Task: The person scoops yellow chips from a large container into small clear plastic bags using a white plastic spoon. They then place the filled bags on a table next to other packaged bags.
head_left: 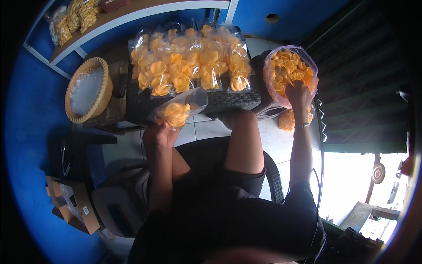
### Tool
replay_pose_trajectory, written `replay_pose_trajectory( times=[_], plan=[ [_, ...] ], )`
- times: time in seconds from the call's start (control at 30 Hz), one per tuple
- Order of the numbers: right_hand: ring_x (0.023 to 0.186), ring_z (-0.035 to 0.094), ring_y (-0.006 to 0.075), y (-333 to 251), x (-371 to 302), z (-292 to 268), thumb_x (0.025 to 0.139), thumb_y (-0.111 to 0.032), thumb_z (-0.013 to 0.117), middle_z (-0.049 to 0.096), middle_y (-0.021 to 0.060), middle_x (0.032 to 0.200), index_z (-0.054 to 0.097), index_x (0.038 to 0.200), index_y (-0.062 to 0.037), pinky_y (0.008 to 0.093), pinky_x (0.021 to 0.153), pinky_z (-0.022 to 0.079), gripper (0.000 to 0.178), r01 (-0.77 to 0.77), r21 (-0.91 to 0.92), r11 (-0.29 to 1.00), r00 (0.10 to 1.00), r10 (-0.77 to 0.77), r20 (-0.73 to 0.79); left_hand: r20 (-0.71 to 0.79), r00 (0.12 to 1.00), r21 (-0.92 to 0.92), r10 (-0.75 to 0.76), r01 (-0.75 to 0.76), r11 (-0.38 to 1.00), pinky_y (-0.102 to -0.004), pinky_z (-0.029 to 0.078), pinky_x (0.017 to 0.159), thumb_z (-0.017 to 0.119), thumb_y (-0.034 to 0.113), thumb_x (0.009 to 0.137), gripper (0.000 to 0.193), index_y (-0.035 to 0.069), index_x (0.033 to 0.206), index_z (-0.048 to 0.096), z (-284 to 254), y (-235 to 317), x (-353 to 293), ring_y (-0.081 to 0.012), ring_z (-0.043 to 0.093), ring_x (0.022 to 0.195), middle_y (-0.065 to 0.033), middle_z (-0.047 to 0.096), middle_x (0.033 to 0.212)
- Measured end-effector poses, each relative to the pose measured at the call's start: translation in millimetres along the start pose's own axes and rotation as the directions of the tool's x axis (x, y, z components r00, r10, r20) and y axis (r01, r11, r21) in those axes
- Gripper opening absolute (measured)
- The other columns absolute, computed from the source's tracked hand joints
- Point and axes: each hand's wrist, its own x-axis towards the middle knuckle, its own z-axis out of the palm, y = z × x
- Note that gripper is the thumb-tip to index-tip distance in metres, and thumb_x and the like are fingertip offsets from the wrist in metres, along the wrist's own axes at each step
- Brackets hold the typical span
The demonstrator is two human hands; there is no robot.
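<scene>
My left hand (pixel 165 135) is closed around the lower part of a clear plastic bag (pixel 198 100) above my left knee. Inside this bag lie several orange crackers (pixel 175 113), and its upper end spreads loosely to the right. At the right, my right hand (pixel 299 94) reaches over the rim of a large, thin plastic sack (pixel 314 66) full of orange crackers (pixel 285 58). Its fingers are bent down among the crackers. A slim tan shape shows at the fingertips, too small to tell what it is.
Filled clear cracker packets (pixel 179 70) stand in rows on a dark woven table (pixel 233 100). At the left, a round wicker basket (pixel 107 88) holds clear plastic bags. Another cracker bag (pixel 286 120) sits below the sack. A shelf (pixel 132 16) runs along the blue wall; an open cardboard box (pixel 90 211) stands lower left.
</scene>
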Motion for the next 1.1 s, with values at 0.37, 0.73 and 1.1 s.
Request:
replay_pose_trajectory(
  times=[0.37, 0.73, 1.1],
  plan=[
    [0.084, 0.07, 0.0396, 2.0, 20.1, 32.0, 0.081, -0.033, 0.061, 0.071, 0.0231, 0.086, 0.077, 0.088, -0.0058, 0.0467, 0.078, 0.055, 0.032, -0.132, 0.13, 0.983, 0.982, 0.111, 0.156, -0.073, 0.997, 0.04, 0.005, -0.002, 0.999, -0.0513, 0.053, 0.091, 0.079, 0.022, 0.083, 0.065, 0.012, 0.139, 0.048, 8.1, -0.1, -1.7, -0.03, 0.051, 0.127, -0.0088, 0.052, 0.14],
    [0.057, 0.058, 0.0117, 22.0, 7.0, -28.8, 0.085, -0.028, 0.069, 0.071, 0.0065, 0.072, 0.077, 0.089, -0.001, 0.0278, 0.056, 0.045, 0.028, -0.249, 0.677, 0.692, 0.961, 0.092, 0.259, -0.103, 0.995, 0.072, -0.008, 0.016, 0.997, -0.0504, 0.049, 0.096, 0.077, 0.022, 0.084, 0.063, 0.014, 0.139, 0.047, 10.3, -2.9, 0.6, -0.0287, 0.048, 0.129, -0.0067, 0.05, 0.139],
    [0.06, 0.054, 0.0053, -72.8, -59.9, -132.1, 0.087, -0.022, 0.065, 0.069, 0.0027, 0.075, 0.074, 0.097, 0.0, 0.0211, 0.053, 0.038, 0.025, -0.223, 0.815, 0.535, 0.745, -0.446, 0.497, -0.106, 0.994, 0.116, -0.032, 0.045, 0.992, -0.0477, 0.049, 0.094, 0.076, 0.019, 0.083, 0.06, 0.018, 0.136, 0.048, 10.7, -11.6, 2.7, -0.0258, 0.051, 0.125, -0.0064, 0.052, 0.136]
  ],
)
